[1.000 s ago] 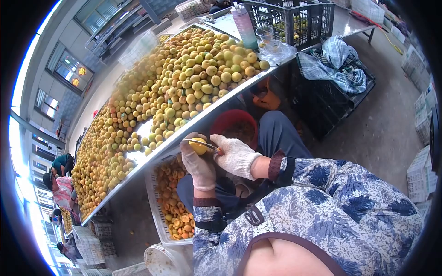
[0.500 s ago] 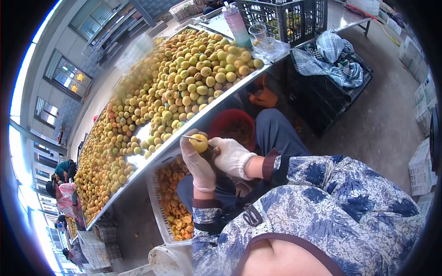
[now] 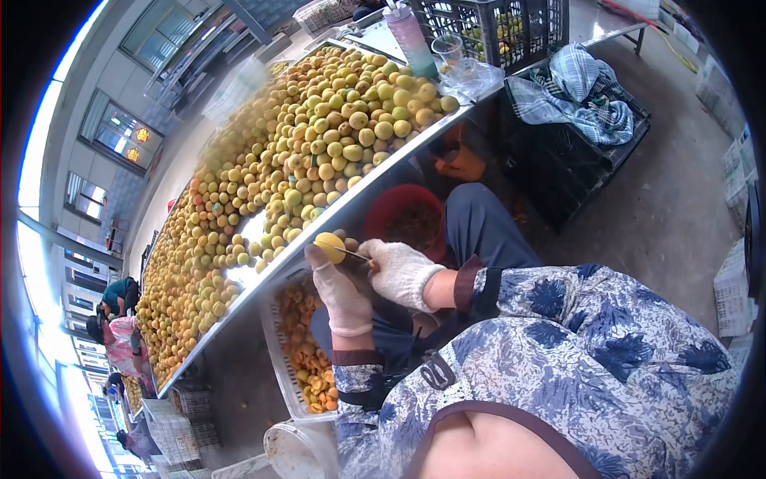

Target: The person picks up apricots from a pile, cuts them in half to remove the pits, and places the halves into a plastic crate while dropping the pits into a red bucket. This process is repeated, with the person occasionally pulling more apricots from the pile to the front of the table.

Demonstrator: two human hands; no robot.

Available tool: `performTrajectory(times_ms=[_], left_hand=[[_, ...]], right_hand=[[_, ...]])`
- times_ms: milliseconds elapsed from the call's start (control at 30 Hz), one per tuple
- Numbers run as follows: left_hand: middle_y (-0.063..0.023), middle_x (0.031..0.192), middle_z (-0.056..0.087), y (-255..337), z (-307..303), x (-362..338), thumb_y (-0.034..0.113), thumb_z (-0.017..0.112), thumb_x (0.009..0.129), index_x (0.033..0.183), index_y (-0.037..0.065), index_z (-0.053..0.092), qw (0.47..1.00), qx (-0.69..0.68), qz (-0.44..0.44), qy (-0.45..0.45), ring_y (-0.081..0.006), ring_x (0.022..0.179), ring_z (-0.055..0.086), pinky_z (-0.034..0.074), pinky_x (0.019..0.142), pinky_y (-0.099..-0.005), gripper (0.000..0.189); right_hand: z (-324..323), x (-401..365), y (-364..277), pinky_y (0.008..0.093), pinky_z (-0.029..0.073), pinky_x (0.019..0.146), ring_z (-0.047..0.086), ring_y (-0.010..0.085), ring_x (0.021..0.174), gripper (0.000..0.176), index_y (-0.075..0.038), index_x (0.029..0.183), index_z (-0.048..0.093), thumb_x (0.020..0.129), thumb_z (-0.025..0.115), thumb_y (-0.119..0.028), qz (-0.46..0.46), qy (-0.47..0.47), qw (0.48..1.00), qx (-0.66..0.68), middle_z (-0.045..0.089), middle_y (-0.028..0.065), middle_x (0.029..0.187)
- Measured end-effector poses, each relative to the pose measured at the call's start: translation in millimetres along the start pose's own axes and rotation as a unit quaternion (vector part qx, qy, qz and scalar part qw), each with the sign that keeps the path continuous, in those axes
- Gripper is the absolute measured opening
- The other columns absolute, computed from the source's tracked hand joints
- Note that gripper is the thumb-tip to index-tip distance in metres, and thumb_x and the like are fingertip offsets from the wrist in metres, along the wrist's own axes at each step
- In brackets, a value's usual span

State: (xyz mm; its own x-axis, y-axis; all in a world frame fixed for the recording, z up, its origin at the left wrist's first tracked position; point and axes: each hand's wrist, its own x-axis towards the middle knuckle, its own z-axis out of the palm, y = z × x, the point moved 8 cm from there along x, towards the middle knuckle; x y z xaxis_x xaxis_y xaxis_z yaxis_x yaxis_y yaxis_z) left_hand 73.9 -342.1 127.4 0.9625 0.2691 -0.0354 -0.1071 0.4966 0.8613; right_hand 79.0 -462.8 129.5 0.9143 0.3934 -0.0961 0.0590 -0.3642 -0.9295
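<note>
My left hand (image 3: 339, 291), in a pale glove, holds a yellow apricot (image 3: 329, 247) just off the long table's metal edge (image 3: 351, 206). My right hand (image 3: 400, 271), in a white knit glove, grips a small knife (image 3: 353, 254) whose thin blade is stuck into the apricot's right side. Both hands are over my lap, above a white tray (image 3: 278, 351) of cut orange apricot halves. A red bucket (image 3: 388, 206) with dark pits stands just beyond my hands.
A huge heap of yellow apricots (image 3: 295, 160) covers the table. At its far end stand a pink bottle (image 3: 409, 40), a clear cup and a black crate (image 3: 503, 28). A checked cloth (image 3: 582, 96) lies on another black crate. People work at far left (image 3: 116, 299).
The apricot has been turned in my left hand and lifted slightly toward the table edge; the knife blade stays in the fruit. The view has shifted a little.
</note>
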Motion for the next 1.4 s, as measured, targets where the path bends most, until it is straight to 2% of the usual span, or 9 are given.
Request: performTrajectory(times_ms=[267,400,500,567,667,900,1100,1300,1400], left_hand=[[-0.0088,0.094,0.061,6.7,-2.4,2.1,0.059,0.05,0.097,0.115,0.001,0.058,0.991,0.09,0.093,0.013,-0.0174,0.087,0.059,0.051,0.074,-0.03,0.062],[-0.0077,0.096,0.061,-19.8,-1.4,0.6,0.057,0.05,0.098,0.124,0.002,0.051,1.0,-0.009,-0.013,0.003,-0.0163,0.08,0.058,0.049,0.069,-0.0279,0.061],[-0.0084,0.094,0.061,-22.6,7.7,-0.1,0.051,0.053,0.098,0.116,0.0,0.057,0.999,-0.003,-0.022,-0.03,-0.0169,0.093,0.058,0.048,0.083,-0.0285,0.054],[-0.0083,0.093,0.062,-10.1,4.9,1.7,0.05,0.053,0.099,0.12,0.0,0.055,0.969,0.224,0.101,-0.036,-0.0168,0.087,0.059,0.049,0.079,-0.0299,0.054],[-0.0089,0.093,0.062,-9.3,-0.7,1.8,0.047,0.054,0.099,0.124,0.0,0.052,0.982,0.147,0.117,-0.031,-0.017,0.08,0.06,0.051,0.074,-0.0311,0.054],[-0.0099,0.088,0.064,-27.6,-7.5,2.3,0.051,0.044,0.101,0.116,-0.001,0.057,0.991,0.127,-0.037,-0.03,-0.0189,0.078,0.061,0.051,0.072,-0.0311,0.056],[-0.007,0.097,0.065,0.5,6.3,3.0,0.055,0.051,0.097,0.111,-0.003,0.065,0.928,0.355,0.097,-0.057,-0.0138,0.085,0.059,0.048,0.078,-0.0271,0.061],[-0.006,0.099,0.065,-24.3,-9.2,5.3,0.052,0.054,0.097,0.113,-0.003,0.066,0.971,0.233,-0.006,-0.061,-0.0127,0.088,0.058,0.047,0.081,-0.0263,0.059],[-0.0059,0.098,0.066,-26.7,-9.4,4.4,0.05,0.055,0.097,0.111,-0.003,0.066,0.962,0.26,0.01,-0.078,-0.0128,0.088,0.059,0.048,0.081,-0.0267,0.057]], right_hand=[[-4.7,1.9,-0.1,0.0464,0.05,0.089,0.063,0.0418,0.103,0.041,-0.004,0.129,0.051,0.09,0.052,-0.014,0.007,-0.007,0.997,-0.079,0.066,0.0257,0.107],[-1.4,6.4,6.0,0.0465,0.05,0.088,0.064,0.0417,0.103,0.039,-0.003,0.127,0.051,0.089,0.052,-0.014,-0.024,0.014,0.998,-0.054,0.067,0.0251,0.106],[-10.8,9.8,10.5,0.0471,0.05,0.087,0.064,0.0418,0.102,0.036,-0.003,0.124,0.052,0.089,0.052,-0.013,-0.008,0.027,0.998,-0.054,0.067,0.0254,0.104],[-9.1,14.6,12.6,0.0477,0.05,0.086,0.064,0.0417,0.101,0.036,-0.003,0.124,0.052,0.089,0.052,-0.014,-0.007,0.008,0.998,-0.055,0.067,0.0263,0.102],[-8.4,9.5,6.6,0.0486,0.051,0.083,0.065,0.0421,0.097,0.037,-0.004,0.125,0.051,0.089,0.052,-0.014,-0.03,0.007,0.996,-0.08,0.067,0.0257,0.098],[-8.0,9.1,29.2,0.0506,0.052,0.075,0.067,0.0414,0.088,0.041,-0.005,0.128,0.047,0.088,0.054,-0.014,-0.028,0.024,0.989,-0.141,0.068,0.0243,0.092],[-24.1,9.4,11.6,0.0495,0.053,0.074,0.068,0.0396,0.087,0.045,-0.006,0.129,0.047,0.087,0.059,-0.015,-0.047,0.016,0.978,-0.203,0.069,0.0224,0.091],[-23.5,8.7,15.5,0.049,0.054,0.071,0.069,0.0383,0.087,0.044,-0.006,0.129,0.047,0.087,0.059,-0.015,-0.053,0.02,0.97,-0.235,0.069,0.0206,0.094],[-30.7,5.9,9.7,0.0498,0.056,0.072,0.07,0.0383,0.088,0.028,-0.001,0.113,0.052,0.09,0.055,-0.016,-0.072,0.035,0.964,-0.255,0.07,0.021,0.096]])
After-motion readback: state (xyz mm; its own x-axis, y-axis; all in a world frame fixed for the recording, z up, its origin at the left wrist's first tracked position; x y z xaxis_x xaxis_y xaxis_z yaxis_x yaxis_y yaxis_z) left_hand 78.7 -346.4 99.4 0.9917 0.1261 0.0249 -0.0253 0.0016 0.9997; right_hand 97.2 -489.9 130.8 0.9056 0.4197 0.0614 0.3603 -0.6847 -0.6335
